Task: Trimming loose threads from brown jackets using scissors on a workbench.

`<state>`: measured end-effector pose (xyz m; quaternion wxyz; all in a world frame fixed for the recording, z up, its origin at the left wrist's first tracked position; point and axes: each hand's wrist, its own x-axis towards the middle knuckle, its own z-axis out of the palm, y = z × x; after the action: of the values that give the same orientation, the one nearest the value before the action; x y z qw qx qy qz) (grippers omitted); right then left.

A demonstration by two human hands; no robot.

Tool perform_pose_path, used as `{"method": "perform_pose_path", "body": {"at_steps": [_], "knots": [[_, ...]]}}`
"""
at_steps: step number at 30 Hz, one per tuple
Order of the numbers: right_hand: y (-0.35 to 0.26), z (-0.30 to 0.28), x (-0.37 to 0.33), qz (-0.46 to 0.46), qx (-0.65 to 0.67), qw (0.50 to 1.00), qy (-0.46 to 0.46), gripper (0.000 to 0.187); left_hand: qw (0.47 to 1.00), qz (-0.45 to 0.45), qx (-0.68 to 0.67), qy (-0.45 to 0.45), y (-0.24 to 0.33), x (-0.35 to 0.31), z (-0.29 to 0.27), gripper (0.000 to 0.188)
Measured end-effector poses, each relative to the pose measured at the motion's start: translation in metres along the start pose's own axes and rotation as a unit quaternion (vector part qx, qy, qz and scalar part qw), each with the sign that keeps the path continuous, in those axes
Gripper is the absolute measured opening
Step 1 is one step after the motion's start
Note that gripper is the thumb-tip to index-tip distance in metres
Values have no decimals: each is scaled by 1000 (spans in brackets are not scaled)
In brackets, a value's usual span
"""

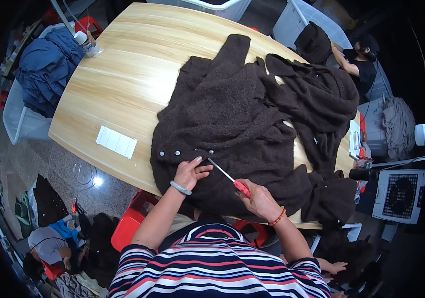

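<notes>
We judge we are mid-trim on the dark fleece coat [242, 114]: our left hand [190, 172] presses it flat with loose fingers beside the snaps, our right hand [259, 198] grasps red-handled scissors [228, 177], which next need careful aiming.

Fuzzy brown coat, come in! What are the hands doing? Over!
Left hand flat on the brown coat. Right hand grips red-handled tool, tip at fabric. Nothing between them.

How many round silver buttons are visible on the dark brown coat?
3. All sit in a row along the coat's near left edge: one at far left, one beside it, one just above the left hand. Folds may hide more.
</notes>
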<state>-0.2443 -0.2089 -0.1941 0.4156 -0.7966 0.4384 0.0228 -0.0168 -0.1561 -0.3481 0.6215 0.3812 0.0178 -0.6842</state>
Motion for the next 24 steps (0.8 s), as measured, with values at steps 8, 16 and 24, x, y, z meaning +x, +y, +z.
{"method": "perform_pose_path", "body": {"at_steps": [8, 16, 24], "knots": [[9, -9, -6, 27, 0, 998, 49, 32, 979, -17, -201, 3, -28, 41, 27, 15], [5, -18, -10, 64, -88, 994, 11, 32, 991, 35, -130, 20, -25, 37, 27, 12], [7, -14, 2, 40, -82, 995, -29, 32, 993, 16, -115, -33, -27, 34, 9, 15]]}}
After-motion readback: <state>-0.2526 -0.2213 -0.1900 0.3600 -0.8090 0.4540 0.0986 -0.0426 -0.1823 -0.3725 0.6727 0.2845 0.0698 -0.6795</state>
